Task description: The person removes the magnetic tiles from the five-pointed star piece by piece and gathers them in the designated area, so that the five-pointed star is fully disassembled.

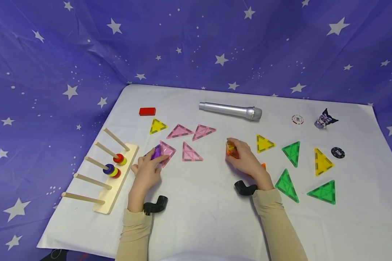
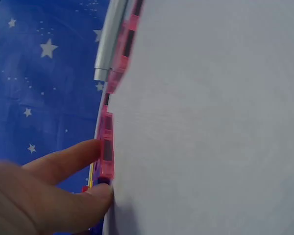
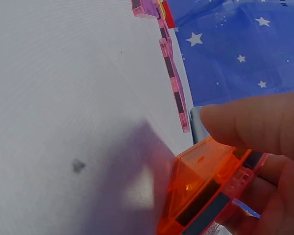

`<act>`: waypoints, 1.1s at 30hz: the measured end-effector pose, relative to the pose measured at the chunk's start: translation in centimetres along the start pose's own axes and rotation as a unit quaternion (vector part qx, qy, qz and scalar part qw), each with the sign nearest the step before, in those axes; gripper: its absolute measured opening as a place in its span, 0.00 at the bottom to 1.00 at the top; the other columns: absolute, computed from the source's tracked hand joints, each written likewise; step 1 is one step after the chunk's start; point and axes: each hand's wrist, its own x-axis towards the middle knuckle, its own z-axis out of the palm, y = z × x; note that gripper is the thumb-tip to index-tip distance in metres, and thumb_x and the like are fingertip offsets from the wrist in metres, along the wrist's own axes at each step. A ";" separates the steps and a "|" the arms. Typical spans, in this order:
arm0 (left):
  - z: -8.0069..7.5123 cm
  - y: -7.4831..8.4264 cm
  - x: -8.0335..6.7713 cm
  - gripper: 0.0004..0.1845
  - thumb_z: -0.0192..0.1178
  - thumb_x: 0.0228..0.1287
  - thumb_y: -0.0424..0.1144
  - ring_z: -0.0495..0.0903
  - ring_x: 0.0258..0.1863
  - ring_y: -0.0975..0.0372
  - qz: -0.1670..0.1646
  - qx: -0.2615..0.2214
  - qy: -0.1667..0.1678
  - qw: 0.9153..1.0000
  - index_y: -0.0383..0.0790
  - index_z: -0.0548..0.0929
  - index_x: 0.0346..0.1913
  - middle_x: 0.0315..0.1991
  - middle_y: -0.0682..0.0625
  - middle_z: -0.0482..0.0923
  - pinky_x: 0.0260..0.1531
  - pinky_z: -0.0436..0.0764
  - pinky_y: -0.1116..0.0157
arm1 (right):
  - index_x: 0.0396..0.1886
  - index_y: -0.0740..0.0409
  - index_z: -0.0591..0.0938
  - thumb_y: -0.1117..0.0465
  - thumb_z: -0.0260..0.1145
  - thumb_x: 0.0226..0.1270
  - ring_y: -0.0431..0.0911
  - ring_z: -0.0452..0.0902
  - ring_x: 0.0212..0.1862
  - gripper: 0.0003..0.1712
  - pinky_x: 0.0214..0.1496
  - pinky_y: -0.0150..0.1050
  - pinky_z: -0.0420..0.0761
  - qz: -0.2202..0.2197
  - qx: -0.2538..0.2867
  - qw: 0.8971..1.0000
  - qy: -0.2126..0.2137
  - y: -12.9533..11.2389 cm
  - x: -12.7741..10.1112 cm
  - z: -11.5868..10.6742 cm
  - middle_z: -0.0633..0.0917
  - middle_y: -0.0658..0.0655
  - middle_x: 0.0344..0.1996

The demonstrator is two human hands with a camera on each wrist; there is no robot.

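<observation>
My left hand (image 1: 158, 157) lies on the white table sheet (image 1: 199, 214) at the left. Its thumb and forefinger pinch the edge of a pink triangle tile (image 1: 168, 152) that sits against a purple tile (image 1: 156, 152). The left wrist view shows the left hand (image 2: 102, 169) at that pink tile's rim (image 2: 107, 147). My right hand (image 1: 232, 149) is near the middle, curled round an orange tile (image 1: 232, 152) with a yellow piece (image 1: 230, 146) at the fingertips. In the right wrist view the right hand (image 3: 245, 161) holds the orange tile (image 3: 206, 196) tilted just above the sheet.
Three more pink triangles (image 1: 191, 152) lie between my hands. Yellow (image 1: 264, 143) and green (image 1: 286, 185) triangles lie to the right. A silver microphone (image 1: 230, 110), red block (image 1: 147, 111), two chips (image 1: 297, 119) and a figurine (image 1: 325, 119) lie farther back. A wooden peg rack (image 1: 114, 181) stands left.
</observation>
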 end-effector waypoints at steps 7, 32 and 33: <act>0.3 -0.7 0.4 0.14 0.63 0.54 0.31 0.64 0.43 0.45 0.009 -0.002 0.083 0.996 0.51 0.86 0.42 0.57 0.41 0.68 0.35 0.52 0.47 | 0.65 0.60 0.61 0.62 0.61 0.59 0.57 0.55 0.61 0.34 0.60 0.54 0.58 0.006 0.005 1.000 -0.006 -0.2 -0.1 0.0 0.67 0.63 0.59; 0.6 -0.5 0.9 0.07 0.66 0.50 0.32 0.65 0.46 0.48 -0.021 -0.047 0.100 0.994 0.49 0.87 0.31 0.37 0.48 0.72 0.44 0.47 0.41 | 0.65 0.58 0.60 0.62 0.62 0.59 0.56 0.55 0.61 0.35 0.60 0.54 0.58 0.010 0.003 1.000 -0.007 -0.1 -0.2 -0.1 0.66 0.62 0.60; 0.6 -0.3 0.9 0.07 0.66 0.50 0.31 0.65 0.46 0.48 -0.016 -0.051 0.106 0.993 0.48 0.87 0.30 0.36 0.48 0.72 0.45 0.46 0.41 | 0.65 0.58 0.60 0.62 0.62 0.59 0.56 0.55 0.61 0.35 0.60 0.54 0.58 0.009 0.003 1.000 -0.006 0.0 -0.2 -0.1 0.67 0.62 0.60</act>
